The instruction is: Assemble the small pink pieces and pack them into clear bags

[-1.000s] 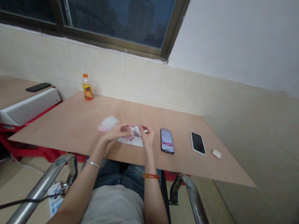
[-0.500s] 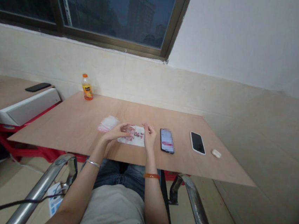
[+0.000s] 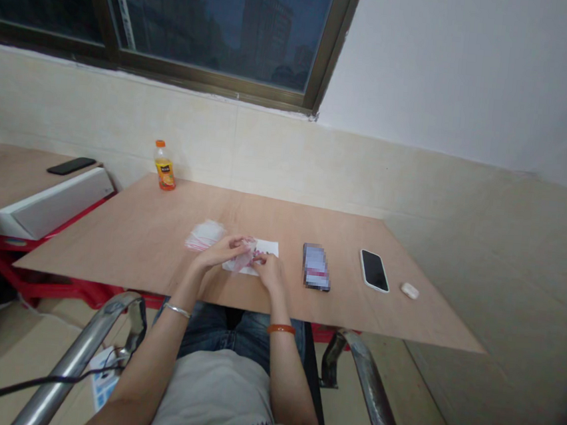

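Observation:
My left hand (image 3: 224, 250) is closed on a clear, pink-tinted plastic bag (image 3: 243, 260), held above a white sheet of paper (image 3: 267, 246). Close beside the bag is my right hand (image 3: 270, 269), its fingers bent together at the bag's right side. Whatever its fingertips pinch is too small to make out. Small pink and dark pieces (image 3: 259, 253) show between the hands, partly covered by the fingers. A fanned stack of clear plastic bags with pink edges (image 3: 204, 235) lies left of my left hand.
Right of the paper lie a phone with a lit screen (image 3: 316, 267), a white-framed phone (image 3: 374, 271) and a small white case (image 3: 409, 291). An orange drink bottle (image 3: 166, 169) stands at the table's back left. Metal armrests (image 3: 367, 387) flank me.
My right hand has moved left from the paper's right edge to the bag. The bag in my left hand now hangs lower and slants over the paper.

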The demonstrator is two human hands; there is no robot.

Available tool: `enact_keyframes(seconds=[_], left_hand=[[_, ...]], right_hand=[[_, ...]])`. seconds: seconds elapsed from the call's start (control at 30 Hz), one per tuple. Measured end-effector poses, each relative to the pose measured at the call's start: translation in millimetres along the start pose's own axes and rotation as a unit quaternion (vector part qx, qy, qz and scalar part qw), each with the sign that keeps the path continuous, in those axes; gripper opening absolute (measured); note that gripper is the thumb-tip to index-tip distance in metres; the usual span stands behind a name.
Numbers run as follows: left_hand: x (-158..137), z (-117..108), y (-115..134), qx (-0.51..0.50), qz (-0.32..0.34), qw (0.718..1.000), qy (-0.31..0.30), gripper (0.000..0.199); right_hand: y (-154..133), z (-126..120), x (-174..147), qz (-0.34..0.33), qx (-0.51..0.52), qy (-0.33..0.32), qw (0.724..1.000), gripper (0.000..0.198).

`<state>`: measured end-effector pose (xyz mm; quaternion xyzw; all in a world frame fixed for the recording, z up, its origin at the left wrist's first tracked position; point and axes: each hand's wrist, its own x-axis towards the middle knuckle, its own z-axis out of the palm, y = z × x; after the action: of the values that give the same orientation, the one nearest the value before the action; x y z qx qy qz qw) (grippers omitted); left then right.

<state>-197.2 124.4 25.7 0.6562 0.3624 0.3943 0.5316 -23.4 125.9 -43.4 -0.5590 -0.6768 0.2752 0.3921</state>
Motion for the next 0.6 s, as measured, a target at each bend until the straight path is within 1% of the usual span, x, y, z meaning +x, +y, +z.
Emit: enact_keyframes(seconds=[0.1,0.17,0.23,0.3,0.4,0.5,0.6], left_hand=[[0.2,-1.2,0.4,0.014,-0.004,1.0,0.009,0.042],[0.1,-1.6,0.7,0.017,-0.003,1.0,0.012,0.04],[0.2,-1.8,0.1,0.016,-0.001,1.0,0.008,0.039],[0.3,-1.9,-1.3,0.012,0.002,1.0,-0.006,0.039],[0.3,-1.7,-2.6,0.013,0.005,1.0,-0.024,0.042],[0.1,-0.8,-0.6,0.024,0.012,0.999,-0.024,0.044],[-0.3,0.7,3.3,0.025,0.017,0.999,-0.027,0.045]], right_hand=[[0.1,1.2,-0.1,-0.009,-0.003,0.01,1.0,0.01],[-1.6,1.0,0.9,-0.014,0.036,0.029,0.999,0.01],[-7.3,-1.7,2.5,-0.011,0.099,0.065,0.993,0.013],[-18.4,-8.1,3.7,-0.008,0.156,0.113,0.981,0.018],[-42.2,-22.8,2.5,-0.02,0.195,0.168,0.966,0.024],[-63.7,-34.8,-1.6,-0.055,0.194,0.14,0.969,0.024],[-72.4,-37.1,-5.2,-0.096,0.187,0.1,0.973,0.021]])
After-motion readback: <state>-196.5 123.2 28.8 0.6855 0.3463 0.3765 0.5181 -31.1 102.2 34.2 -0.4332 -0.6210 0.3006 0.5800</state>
